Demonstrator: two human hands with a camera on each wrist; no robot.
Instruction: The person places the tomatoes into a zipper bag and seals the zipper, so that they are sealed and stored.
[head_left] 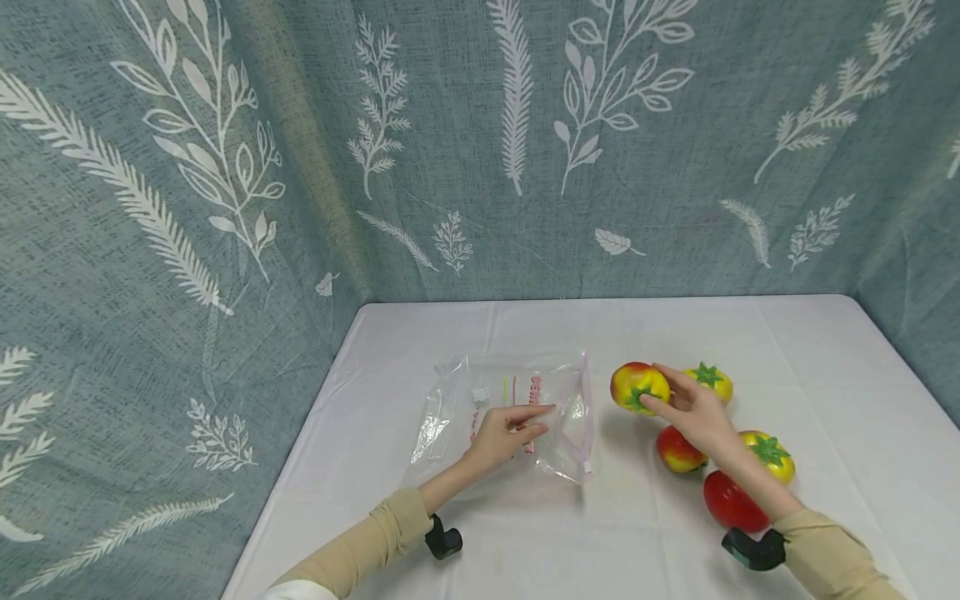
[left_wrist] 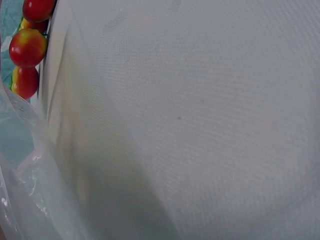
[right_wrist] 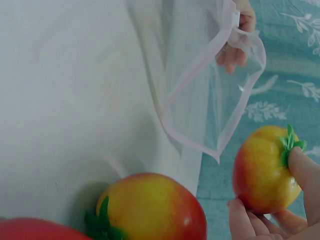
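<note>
In the head view my right hand point(head_left: 705, 421) holds a red-and-yellow fruit point(head_left: 628, 383) with a green leafy calyx, thumb against the calyx side and fingers around the other side. The right wrist view shows this fruit point(right_wrist: 262, 170) raised beside the bag's mouth. A clear plastic zip bag point(head_left: 453, 400) with a pale pink edge and red print lies at the middle left. My left hand point(head_left: 502, 433) pinches its film near the mouth, which gapes towards the fruit. Through the film, fingers point(right_wrist: 230, 59) of the left hand show in the right wrist view.
Near my right forearm rest a yellow fruit point(head_left: 722, 387), a red-orange fruit point(head_left: 677, 450), another yellow fruit point(head_left: 780, 467) and a red fruit point(head_left: 727, 500). White cloth covers the table point(head_left: 570, 542). A blue-green leaf-patterned curtain point(head_left: 465, 150) hangs behind and at the sides.
</note>
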